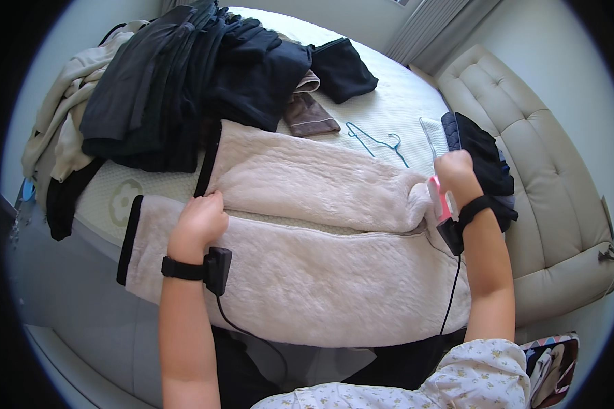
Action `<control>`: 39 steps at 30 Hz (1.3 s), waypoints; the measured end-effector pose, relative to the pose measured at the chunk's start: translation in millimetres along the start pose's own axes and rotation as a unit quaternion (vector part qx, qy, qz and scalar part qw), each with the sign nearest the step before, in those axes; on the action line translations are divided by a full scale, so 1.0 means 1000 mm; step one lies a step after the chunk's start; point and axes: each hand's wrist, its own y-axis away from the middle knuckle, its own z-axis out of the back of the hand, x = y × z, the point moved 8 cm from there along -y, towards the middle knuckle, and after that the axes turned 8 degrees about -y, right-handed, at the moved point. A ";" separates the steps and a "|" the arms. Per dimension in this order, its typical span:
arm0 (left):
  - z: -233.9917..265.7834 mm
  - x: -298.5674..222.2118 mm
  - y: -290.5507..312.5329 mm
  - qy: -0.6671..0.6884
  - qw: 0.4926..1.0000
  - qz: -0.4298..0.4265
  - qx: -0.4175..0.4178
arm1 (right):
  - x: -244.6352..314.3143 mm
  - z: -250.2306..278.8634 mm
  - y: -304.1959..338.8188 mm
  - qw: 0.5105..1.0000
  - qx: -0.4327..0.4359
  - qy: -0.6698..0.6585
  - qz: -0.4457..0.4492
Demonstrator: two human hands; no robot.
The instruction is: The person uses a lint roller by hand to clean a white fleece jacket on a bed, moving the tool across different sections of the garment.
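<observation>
A pair of trousers (334, 286) lies turned inside out across the bed, showing cream plush lining and black hems at the left. Closed on the inner edge of the farther trouser leg, near its hem, is my left hand (201, 217). My right hand (456, 172) is in a fist at the waist end on the right, where the plush bunches up toward it; the fingertips are hidden. Just below that fist a pink and white piece (445, 199) shows, too covered to make out. Both wrists wear black straps with small devices and cables.
A large heap of dark folded clothes (164, 88) covers the far left of the bed (402, 95), beside cream garments (65, 123). Brown folded fabric (310, 114) and a blue hanger (378, 142) lie beyond the trousers. Dark clothes (484, 157) rest against the beige padded headboard (535, 143).
</observation>
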 end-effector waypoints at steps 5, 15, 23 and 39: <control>-0.002 0.007 0.003 -0.006 1.000 0.003 0.004 | 0.047 0.098 0.017 0.965 -0.169 -0.187 0.067; -0.002 0.005 0.003 0.003 1.000 -0.014 -0.016 | 0.166 0.040 -0.059 0.756 0.111 -0.601 0.233; -0.002 0.000 0.003 -0.005 1.000 -0.018 -0.024 | 0.134 0.030 -0.059 0.816 0.122 -0.526 0.207; -0.010 -0.004 -0.004 -0.050 0.999 -0.020 0.003 | 0.172 0.048 -0.057 0.758 0.066 -0.607 0.230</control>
